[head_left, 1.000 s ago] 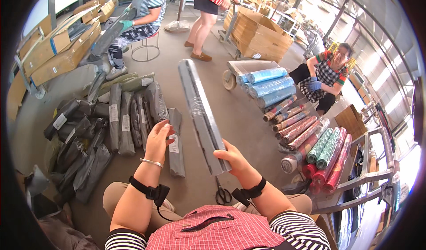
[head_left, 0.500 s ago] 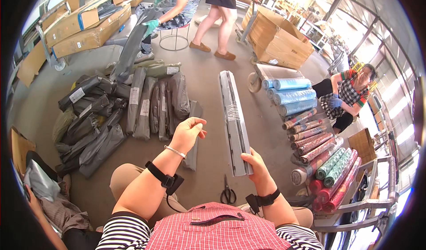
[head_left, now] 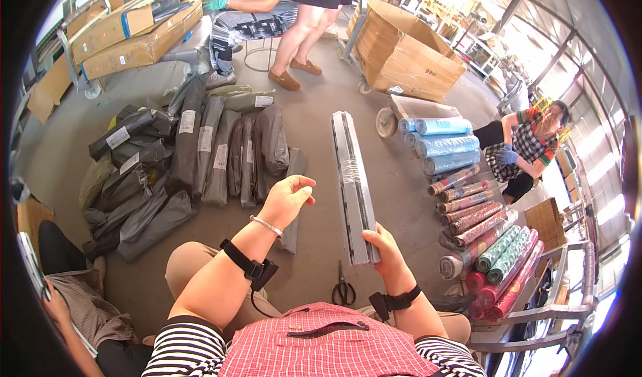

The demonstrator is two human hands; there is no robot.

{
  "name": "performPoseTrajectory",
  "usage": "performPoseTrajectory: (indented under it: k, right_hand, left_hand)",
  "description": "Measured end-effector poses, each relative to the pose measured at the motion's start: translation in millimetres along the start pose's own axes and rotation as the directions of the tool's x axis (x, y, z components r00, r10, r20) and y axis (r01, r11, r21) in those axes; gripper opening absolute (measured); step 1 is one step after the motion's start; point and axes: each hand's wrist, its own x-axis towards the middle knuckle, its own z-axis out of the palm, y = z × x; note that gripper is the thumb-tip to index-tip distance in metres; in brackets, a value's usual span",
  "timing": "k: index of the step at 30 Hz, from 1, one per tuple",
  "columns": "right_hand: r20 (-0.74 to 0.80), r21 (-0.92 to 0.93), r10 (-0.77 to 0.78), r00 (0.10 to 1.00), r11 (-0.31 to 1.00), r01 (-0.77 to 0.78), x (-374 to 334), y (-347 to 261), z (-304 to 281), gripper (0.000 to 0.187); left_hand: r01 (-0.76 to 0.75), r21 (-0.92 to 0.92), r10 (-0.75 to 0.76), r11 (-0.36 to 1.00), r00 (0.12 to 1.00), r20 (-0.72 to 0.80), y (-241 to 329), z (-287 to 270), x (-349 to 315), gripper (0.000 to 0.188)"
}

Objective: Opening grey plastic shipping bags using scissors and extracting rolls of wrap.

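Observation:
My right hand point(head_left: 384, 246) grips the near end of a long, narrow bundle of grey strips point(head_left: 349, 176), thumb on its top face. Clear film is wrapped round the bundle's middle, and it points away from me, tilted slightly left at its far end. My left hand point(head_left: 289, 200) is raised just left of the bundle, apart from it, fingers loosely curled with a small gap to the thumb and nothing visible in them. Beyond that hand a flat grey package point(head_left: 295, 166) lies on the floor. Black-handled scissors point(head_left: 344, 292) lie on the floor between my knees.
Dark grey plastic-wrapped packages point(head_left: 217, 159) are heaped at the left. Rolls in blue point(head_left: 447, 144), patterned red, green and crimson wrap line the right, beside a crouching person in blue gloves point(head_left: 506, 156). A big cardboard box point(head_left: 408, 52) stands on a cart behind. Others are close by.
A co-worker's long dark package has come down onto the heap, and the green-gloved hands have drawn back toward the boxes. The standing person has shifted left. My hands have hardly moved.

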Motion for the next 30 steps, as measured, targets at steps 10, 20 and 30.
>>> performPoseTrajectory:
  k: [10, 20, 30]
  right_hand:
    - [-0.041, -0.001, 0.044, 0.998, 0.999, -0.044, -5, 6, -1, 0.064]
    - [-0.056, -0.003, 0.094, 0.994, 0.995, -0.095, -9, 8, -1, 0.059]
    - [-0.044, -0.024, 0.098, 0.994, 0.995, -0.099, -9, 12, -1, 0.058]
  left_hand:
    - [-0.023, 0.047, 0.022, 0.999, 0.999, 0.029, 0, 4, 2, 0.018]
    - [-0.005, 0.092, 0.002, 0.996, 0.999, 0.036, 3, 5, -1, 0.017]
    - [0.0, 0.111, -0.004, 0.994, 0.999, 0.036, 6, 8, -3, 0.019]
